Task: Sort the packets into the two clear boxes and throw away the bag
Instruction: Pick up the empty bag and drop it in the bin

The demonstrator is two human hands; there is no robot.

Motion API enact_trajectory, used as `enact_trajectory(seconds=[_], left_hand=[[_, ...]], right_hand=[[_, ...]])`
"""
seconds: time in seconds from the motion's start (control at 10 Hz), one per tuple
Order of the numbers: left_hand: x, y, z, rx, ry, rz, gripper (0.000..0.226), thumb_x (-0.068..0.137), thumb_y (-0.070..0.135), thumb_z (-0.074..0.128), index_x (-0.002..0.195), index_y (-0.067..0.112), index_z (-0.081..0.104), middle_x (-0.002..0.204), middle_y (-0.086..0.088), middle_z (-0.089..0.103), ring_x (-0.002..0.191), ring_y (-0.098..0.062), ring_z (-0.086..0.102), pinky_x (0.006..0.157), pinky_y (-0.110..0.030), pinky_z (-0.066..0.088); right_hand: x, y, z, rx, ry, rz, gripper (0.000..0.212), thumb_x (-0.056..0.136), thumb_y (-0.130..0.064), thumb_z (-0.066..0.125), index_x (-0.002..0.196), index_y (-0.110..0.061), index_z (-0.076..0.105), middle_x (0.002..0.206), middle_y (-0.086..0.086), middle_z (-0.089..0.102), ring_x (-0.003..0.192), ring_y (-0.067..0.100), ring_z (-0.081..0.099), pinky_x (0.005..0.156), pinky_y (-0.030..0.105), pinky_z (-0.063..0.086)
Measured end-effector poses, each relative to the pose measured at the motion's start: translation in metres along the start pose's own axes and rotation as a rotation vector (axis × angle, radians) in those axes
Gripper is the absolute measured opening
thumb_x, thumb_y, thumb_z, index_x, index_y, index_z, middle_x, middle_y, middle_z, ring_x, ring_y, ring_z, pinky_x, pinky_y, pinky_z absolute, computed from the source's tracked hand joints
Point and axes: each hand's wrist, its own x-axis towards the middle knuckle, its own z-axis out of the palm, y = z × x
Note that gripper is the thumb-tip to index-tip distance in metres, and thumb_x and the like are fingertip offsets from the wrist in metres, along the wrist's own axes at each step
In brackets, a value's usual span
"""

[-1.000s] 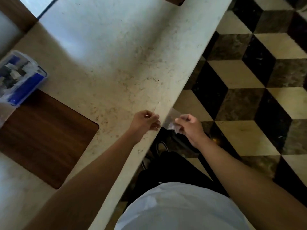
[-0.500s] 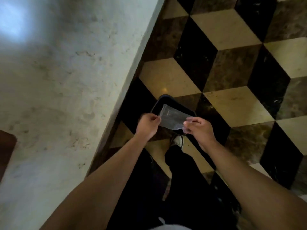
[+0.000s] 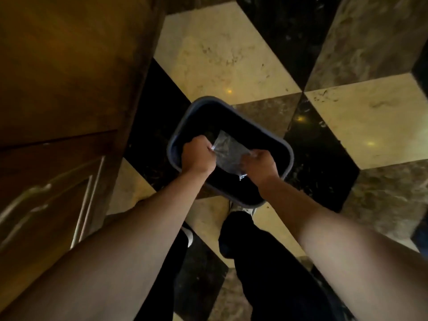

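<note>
A small clear plastic bag [image 3: 228,154] is stretched between both hands, directly above the open mouth of a dark bin [image 3: 287,149] on the floor. My left hand [image 3: 196,156] pinches the bag's left edge. My right hand [image 3: 260,165] grips its right edge. The bag looks empty and crinkled. The packets and the two clear boxes are out of view.
The bin stands on a checkered marble floor [image 3: 220,54] of cream, black and brown tiles. A brown wooden cabinet front [image 3: 58,89] with metal handles rises on the left. My legs in dark trousers [image 3: 261,262] and shoes are just below the bin.
The view swung from the counter top down to the floor. Both hands carried the bag off the counter edge and lowered it over the bin.
</note>
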Motion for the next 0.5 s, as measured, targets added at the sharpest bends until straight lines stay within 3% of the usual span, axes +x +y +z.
enact_trajectory(seconds=[0.1,0.3,0.5], left_hand=[[0.026,-0.009,0.018,0.018,-0.004,-0.017,0.018,0.094,0.006,0.057,0.105,0.01,0.072,0.109,-0.016,0.071,0.104,-0.038,0.066,0.084,-0.041,0.054],[0.053,-0.026,0.044,0.01,-0.075,-0.024,0.029,0.095,0.009,0.057,0.121,0.01,0.068,0.122,-0.018,0.068,0.118,-0.038,0.062,0.091,-0.038,0.05],[0.021,-0.015,0.016,0.027,-0.059,0.059,0.036,0.093,0.017,0.063,0.128,0.012,0.062,0.125,-0.016,0.068,0.122,-0.038,0.06,0.094,-0.041,0.05]], right_hand=[[0.029,0.009,0.017,0.048,0.013,0.065,0.045,0.089,-0.028,0.061,0.131,-0.015,0.051,0.102,0.008,0.066,0.091,0.03,0.065,0.079,0.043,0.055],[0.079,0.028,0.039,-0.02,0.026,0.068,0.045,0.1,-0.025,0.052,0.141,-0.01,0.044,0.127,0.02,0.06,0.113,0.041,0.058,0.099,0.05,0.047],[0.039,0.017,0.022,-0.113,0.07,0.067,0.052,0.095,-0.032,0.056,0.141,-0.01,0.043,0.124,0.019,0.061,0.108,0.041,0.061,0.092,0.048,0.052]])
